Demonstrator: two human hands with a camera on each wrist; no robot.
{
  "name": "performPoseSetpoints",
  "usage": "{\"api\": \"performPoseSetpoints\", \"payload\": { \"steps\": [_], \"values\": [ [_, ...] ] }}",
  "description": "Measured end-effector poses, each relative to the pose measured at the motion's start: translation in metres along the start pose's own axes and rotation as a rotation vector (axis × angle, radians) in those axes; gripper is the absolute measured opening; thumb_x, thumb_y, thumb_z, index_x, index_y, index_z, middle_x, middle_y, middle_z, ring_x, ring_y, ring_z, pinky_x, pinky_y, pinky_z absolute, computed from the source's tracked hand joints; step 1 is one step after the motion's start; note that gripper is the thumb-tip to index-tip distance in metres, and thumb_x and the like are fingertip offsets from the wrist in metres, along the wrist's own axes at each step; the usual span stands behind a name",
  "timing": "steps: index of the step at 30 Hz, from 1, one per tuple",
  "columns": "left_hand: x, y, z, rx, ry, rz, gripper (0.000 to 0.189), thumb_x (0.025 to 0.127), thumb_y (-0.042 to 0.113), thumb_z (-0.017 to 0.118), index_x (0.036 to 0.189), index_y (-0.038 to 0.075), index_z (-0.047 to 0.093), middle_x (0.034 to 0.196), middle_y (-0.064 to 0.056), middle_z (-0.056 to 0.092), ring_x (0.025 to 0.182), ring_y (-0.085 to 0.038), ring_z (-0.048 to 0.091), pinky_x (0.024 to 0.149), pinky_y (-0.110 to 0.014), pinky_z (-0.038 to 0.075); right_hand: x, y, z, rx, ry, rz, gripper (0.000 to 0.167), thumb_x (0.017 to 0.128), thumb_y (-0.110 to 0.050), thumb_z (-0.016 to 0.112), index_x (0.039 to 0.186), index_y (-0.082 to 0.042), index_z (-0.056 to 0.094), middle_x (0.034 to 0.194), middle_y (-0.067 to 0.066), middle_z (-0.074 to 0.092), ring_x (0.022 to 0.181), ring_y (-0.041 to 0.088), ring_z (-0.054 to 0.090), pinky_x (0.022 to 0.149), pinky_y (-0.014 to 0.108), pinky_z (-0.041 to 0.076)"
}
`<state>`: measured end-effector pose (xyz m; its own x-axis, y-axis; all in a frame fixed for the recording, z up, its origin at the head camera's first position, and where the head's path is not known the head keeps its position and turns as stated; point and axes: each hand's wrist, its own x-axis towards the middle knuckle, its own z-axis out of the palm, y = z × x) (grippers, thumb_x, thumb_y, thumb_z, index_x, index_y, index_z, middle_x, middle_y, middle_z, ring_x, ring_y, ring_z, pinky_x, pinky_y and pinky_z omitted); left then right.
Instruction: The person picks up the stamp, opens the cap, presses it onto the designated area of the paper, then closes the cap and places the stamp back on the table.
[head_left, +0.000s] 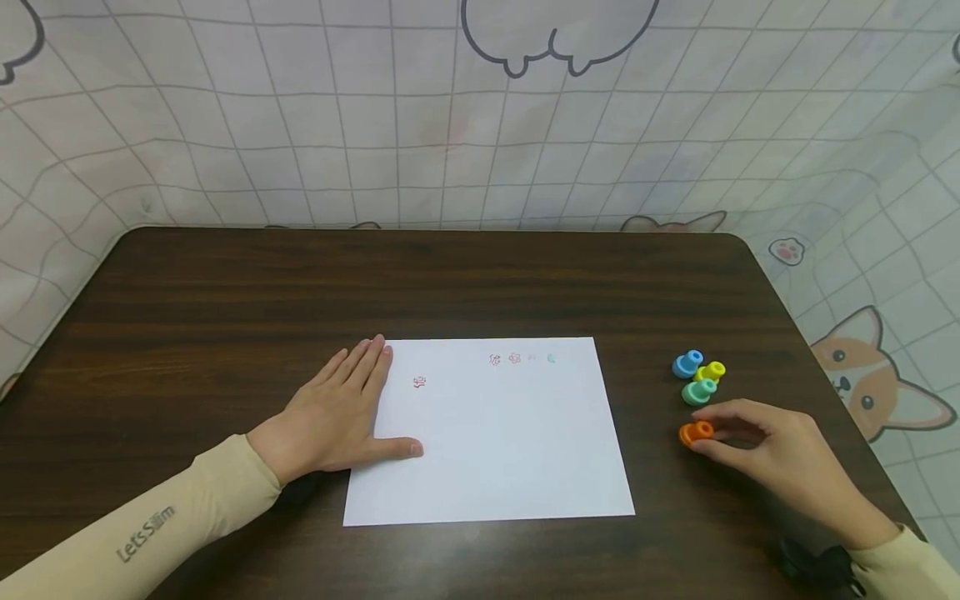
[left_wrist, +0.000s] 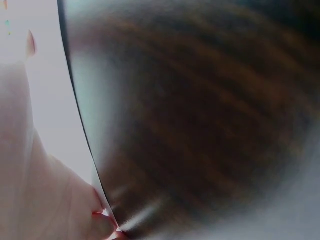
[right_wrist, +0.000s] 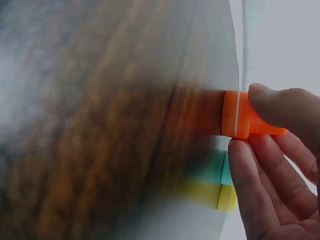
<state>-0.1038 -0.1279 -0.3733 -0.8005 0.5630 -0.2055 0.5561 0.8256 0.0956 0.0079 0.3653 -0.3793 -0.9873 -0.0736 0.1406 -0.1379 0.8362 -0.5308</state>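
Note:
A white sheet of paper (head_left: 502, 450) lies on the dark wooden table, with small stamped marks (head_left: 514, 358) in red and green near its top edge and one red mark at the upper left. My left hand (head_left: 337, 408) rests flat across the paper's left edge, fingers straight and thumb spread over the sheet. To the right of the paper, my right hand (head_left: 772, 450) pinches an orange toy stamp (head_left: 696, 432) between thumb and fingers. The right wrist view has the orange stamp (right_wrist: 237, 115) standing at the tabletop, its handle partly behind the thumb.
Just beyond the right hand stand a blue stamp (head_left: 687, 363), a yellow stamp (head_left: 711, 372) and a green stamp (head_left: 700, 392), close together. The table's right edge runs near that hand. Behind the table (head_left: 420, 275) hangs a white gridded cloth (head_left: 420, 117) with cartoon drawings.

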Motion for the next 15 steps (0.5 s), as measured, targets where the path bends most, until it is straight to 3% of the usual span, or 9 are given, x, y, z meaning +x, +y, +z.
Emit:
{"api": "performPoseSetpoints", "payload": {
  "steps": [4,9,15],
  "values": [
    [0.000,0.000,-0.001,-0.002,0.000,0.000,0.126,0.083,0.089,0.051,0.161,-0.006,0.023,0.171,-0.024,0.021,0.160,-0.041,0.026,0.130,-0.058,0.024,-0.001,-0.002,-0.004,0.017,0.011,0.002,0.035,0.075,-0.016,0.093,0.106,-0.020,0.078,0.099,-0.002,0.079,0.078,-0.011,0.069,0.071,0.002,0.052],
    [-0.001,0.000,-0.002,-0.003,0.001,0.000,0.126,0.083,0.088,0.052,0.161,-0.006,0.023,0.171,-0.025,0.021,0.160,-0.041,0.026,0.130,-0.059,0.024,0.001,-0.003,-0.015,0.030,0.097,-0.014,0.029,0.080,-0.013,0.089,0.106,-0.020,0.078,0.098,-0.024,0.074,0.084,-0.018,0.067,0.071,0.001,0.052],
    [-0.001,0.000,-0.001,-0.007,0.004,0.005,0.125,0.083,0.088,0.053,0.161,-0.006,0.024,0.171,-0.025,0.022,0.159,-0.041,0.027,0.130,-0.059,0.025,0.010,-0.001,-0.023,0.066,0.208,-0.019,0.029,0.080,-0.003,0.087,0.105,-0.014,0.078,0.099,-0.030,0.071,0.088,-0.023,0.065,0.074,-0.001,0.051]
  ]
}}
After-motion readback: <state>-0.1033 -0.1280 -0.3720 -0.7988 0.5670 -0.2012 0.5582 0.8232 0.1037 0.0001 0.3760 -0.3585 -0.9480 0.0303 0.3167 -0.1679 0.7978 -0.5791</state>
